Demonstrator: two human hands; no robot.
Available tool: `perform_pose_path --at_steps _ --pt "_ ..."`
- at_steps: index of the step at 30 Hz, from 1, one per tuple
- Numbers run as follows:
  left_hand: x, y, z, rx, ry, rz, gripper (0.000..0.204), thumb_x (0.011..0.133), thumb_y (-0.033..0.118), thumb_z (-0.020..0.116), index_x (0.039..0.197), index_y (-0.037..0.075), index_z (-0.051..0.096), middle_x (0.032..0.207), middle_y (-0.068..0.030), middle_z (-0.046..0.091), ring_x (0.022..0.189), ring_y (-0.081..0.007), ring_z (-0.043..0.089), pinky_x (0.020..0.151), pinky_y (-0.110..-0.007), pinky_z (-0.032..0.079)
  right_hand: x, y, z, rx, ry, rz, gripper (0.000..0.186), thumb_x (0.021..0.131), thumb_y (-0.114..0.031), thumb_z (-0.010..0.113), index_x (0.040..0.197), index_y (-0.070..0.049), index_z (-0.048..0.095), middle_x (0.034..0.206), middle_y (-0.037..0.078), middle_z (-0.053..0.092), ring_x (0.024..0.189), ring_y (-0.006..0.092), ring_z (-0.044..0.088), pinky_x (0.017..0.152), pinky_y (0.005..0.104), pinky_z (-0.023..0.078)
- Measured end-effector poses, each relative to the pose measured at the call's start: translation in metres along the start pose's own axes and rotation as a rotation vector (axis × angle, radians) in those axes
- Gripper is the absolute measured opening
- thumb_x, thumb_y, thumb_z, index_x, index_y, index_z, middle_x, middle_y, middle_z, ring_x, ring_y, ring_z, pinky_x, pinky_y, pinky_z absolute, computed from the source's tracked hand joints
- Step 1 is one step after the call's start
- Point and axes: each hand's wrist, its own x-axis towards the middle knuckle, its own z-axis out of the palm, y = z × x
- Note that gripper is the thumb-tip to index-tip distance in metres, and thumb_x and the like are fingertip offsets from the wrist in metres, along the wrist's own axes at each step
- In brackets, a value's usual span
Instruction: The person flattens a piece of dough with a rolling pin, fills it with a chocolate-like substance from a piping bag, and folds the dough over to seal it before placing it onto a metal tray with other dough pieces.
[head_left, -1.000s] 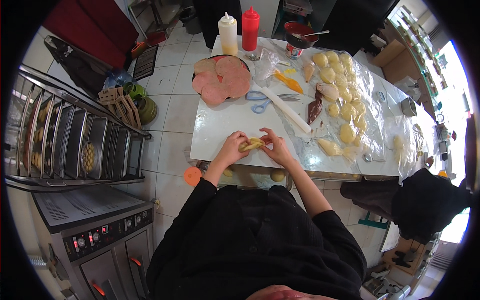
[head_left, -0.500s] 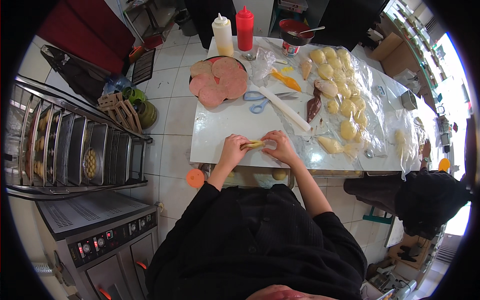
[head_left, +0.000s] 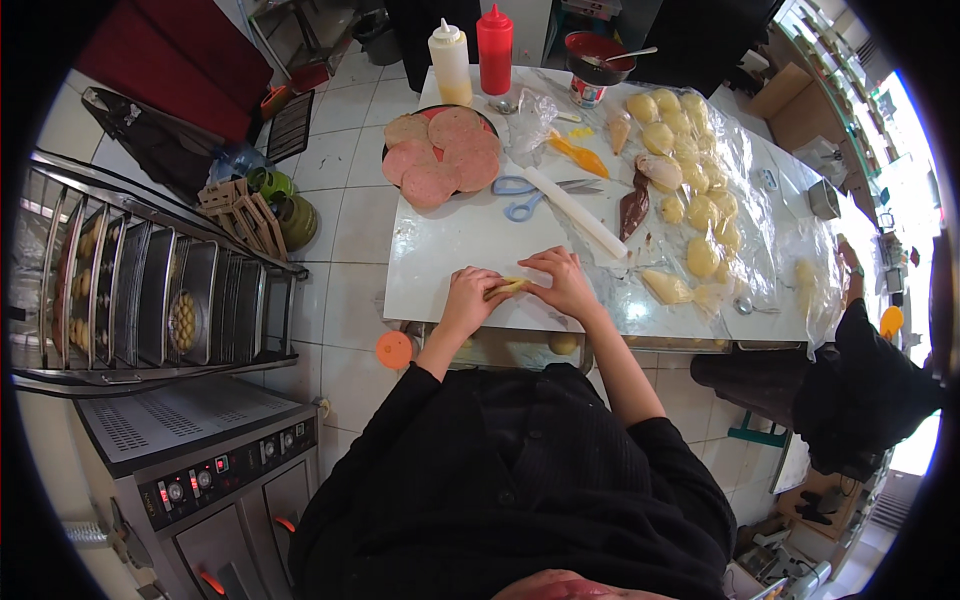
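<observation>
Between my hands, just above the table's near edge, is a small folded piece of yellowish dough (head_left: 509, 287). My left hand (head_left: 470, 298) grips its left end, with fingers curled over it. At the opposite end, the thumb and fingers of my right hand (head_left: 563, 287) pinch the dough. What lies inside the fold is hidden. Farther off on the white marbled table (head_left: 440, 245) are a plate of pink meat slices (head_left: 430, 185), blue-handled scissors (head_left: 522, 208) and a white rolling pin (head_left: 575, 213).
Plastic-covered dough balls (head_left: 703, 258) fill the table's right part. Piping bags (head_left: 668, 288), a brown-filled bag (head_left: 634, 208), a red squeeze bottle (head_left: 495, 55) and a pale one (head_left: 450, 65) lie or stand around. A co-worker's dark sleeve (head_left: 850, 340) is at far right; a tray rack (head_left: 150, 290) stands left.
My right hand's fingers have closed in on the dough and lifted slightly at the knuckles. My left hand keeps its grip. The whole view has shifted a little.
</observation>
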Motion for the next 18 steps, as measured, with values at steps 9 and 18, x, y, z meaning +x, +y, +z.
perform_pose_path --at_steps 9,18 --pt "-0.003 0.003 -0.002 0.020 0.088 -0.080 0.015 0.074 0.023 0.068 0.082 0.010 0.069 0.085 0.0003 0.067 0.083 -0.0184 0.058 0.084 -0.035 0.034 0.003 0.005 0.001 -0.083 -0.132 -0.079 0.011 0.070 -0.022 0.070 0.079 -0.016 0.071 0.078 -0.003 0.065 0.093 0.0176 0.050 0.082 0.0364 0.030" --pt "-0.003 0.011 -0.007 0.065 0.121 -0.028 0.017 0.073 0.020 0.070 0.087 0.012 0.069 0.087 -0.0005 0.067 0.083 -0.0180 0.059 0.083 -0.034 0.034 0.006 0.004 0.004 -0.120 -0.185 -0.054 0.011 0.071 -0.022 0.069 0.081 -0.016 0.070 0.079 -0.004 0.064 0.092 0.0177 0.050 0.083 0.0387 0.028"
